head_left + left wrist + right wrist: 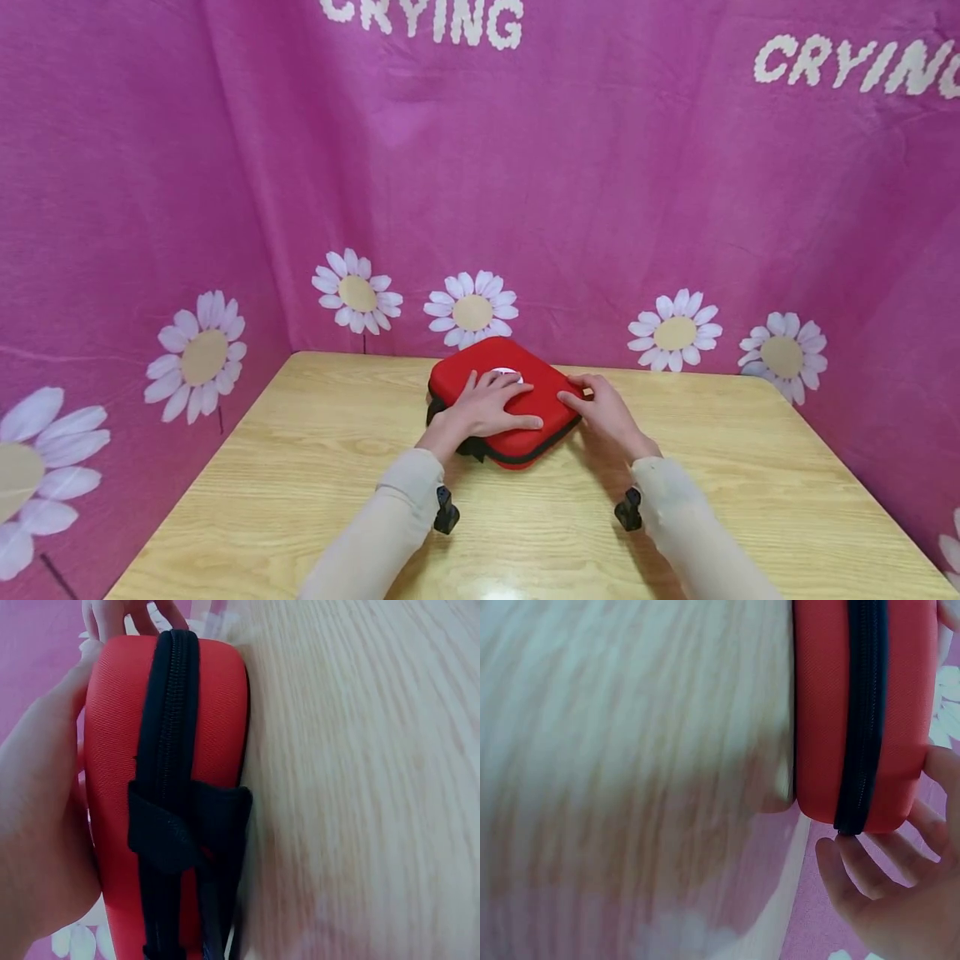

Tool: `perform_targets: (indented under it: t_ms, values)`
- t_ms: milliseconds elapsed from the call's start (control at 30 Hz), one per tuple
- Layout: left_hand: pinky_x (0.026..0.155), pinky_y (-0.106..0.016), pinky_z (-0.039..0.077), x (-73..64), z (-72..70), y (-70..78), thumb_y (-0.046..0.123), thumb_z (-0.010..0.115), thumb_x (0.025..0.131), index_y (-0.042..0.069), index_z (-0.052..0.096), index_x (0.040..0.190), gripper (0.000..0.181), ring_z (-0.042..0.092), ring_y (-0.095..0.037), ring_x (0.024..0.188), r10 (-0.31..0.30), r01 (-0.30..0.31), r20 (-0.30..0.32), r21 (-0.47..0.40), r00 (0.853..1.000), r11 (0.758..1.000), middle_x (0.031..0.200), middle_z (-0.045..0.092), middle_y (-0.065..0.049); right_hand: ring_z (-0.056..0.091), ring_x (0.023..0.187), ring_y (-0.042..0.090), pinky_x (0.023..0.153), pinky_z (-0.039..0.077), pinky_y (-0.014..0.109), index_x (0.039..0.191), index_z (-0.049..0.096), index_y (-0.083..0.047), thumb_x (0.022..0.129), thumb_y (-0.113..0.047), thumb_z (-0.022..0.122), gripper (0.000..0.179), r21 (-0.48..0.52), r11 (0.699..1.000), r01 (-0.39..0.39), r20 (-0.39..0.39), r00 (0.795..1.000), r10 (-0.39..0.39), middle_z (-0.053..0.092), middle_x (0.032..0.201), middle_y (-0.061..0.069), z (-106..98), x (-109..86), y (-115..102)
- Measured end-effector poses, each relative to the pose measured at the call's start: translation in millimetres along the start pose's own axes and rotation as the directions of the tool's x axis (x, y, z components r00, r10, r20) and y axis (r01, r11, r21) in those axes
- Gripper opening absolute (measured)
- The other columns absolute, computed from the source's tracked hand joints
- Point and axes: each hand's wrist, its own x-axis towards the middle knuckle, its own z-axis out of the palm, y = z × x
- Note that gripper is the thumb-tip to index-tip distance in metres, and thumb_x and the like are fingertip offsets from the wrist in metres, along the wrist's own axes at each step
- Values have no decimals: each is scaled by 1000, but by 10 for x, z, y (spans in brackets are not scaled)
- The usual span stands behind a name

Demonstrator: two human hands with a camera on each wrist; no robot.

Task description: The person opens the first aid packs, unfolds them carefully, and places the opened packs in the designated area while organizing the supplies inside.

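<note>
The red case (542, 390), round-cornered, with a black zip (174, 712) along its side and a black strap (161, 836) at its left, lies turned askew at the centre of the frame on the wooden worktop (300, 467), its white label (506, 372) partly hidden by the left grip (491, 408). The left grip rests on the case's top with fingers spread, while the right grip (607, 414) pinches the right corner, thumb on top. A pink cloth (570, 183) with daisies (357, 293) fills the upper frame, and pale sleeves (375, 529) enter from the bottom.
</note>
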Motion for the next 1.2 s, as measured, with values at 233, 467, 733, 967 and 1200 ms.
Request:
perform_targets:
  t_ms: [233, 467, 733, 967, 1200]
  values:
    - [124, -55, 4, 6, -5, -74, 77, 43, 88, 33, 36, 154, 80, 15, -28, 154, -57, 57, 15, -18, 998, 998, 166, 23, 1, 58, 112, 32, 101, 45, 47, 128, 59, 1, 92, -33, 70, 50, -38, 999, 7, -18, 1000, -8, 59, 125, 20, 60, -72, -77]
    - [124, -55, 3, 22, 15, -72, 82, 41, 84, 34, 36, 154, 85, 12, -34, 154, -125, 125, 3, -22, 992, 992, 166, 23, -1, 60, 107, 30, 96, 49, 46, 124, 59, 0, 91, -35, 70, 50, -95, 995, 34, -8, 999, -35, 57, 121, 18, 125, -115, -117]
    - [123, -58, 2, 31, 53, -87, 84, 39, 83, 34, 37, 154, 86, 14, -33, 154, -118, 117, -16, -15, 993, 993, 165, 25, -1, 64, 96, 27, 87, 54, 39, 127, 61, -1, 94, -31, 68, 45, -59, 990, 125, 81, 989, -120, 59, 120, 16, 15, -161, -65]
    - [123, -57, 2, 59, 45, -119, 83, 39, 84, 35, 35, 154, 85, 14, -32, 154, -89, 89, -24, 0, 996, 996, 165, 24, 1, 63, 100, 30, 87, 52, 39, 127, 63, 0, 97, -19, 62, 35, -28, 976, 215, 68, 975, -213, 65, 118, 17, -164, -88, 123]
    - [123, -57, 1, 49, 60, -80, 83, 38, 84, 35, 33, 155, 86, 14, -31, 154, -79, 78, -14, -9, 997, 997, 166, 22, 0, 64, 97, 31, 85, 52, 42, 120, 66, 0, 94, -3, 61, 27, -38, 976, 214, 88, 974, -210, 67, 114, 18, -261, -37, 312]
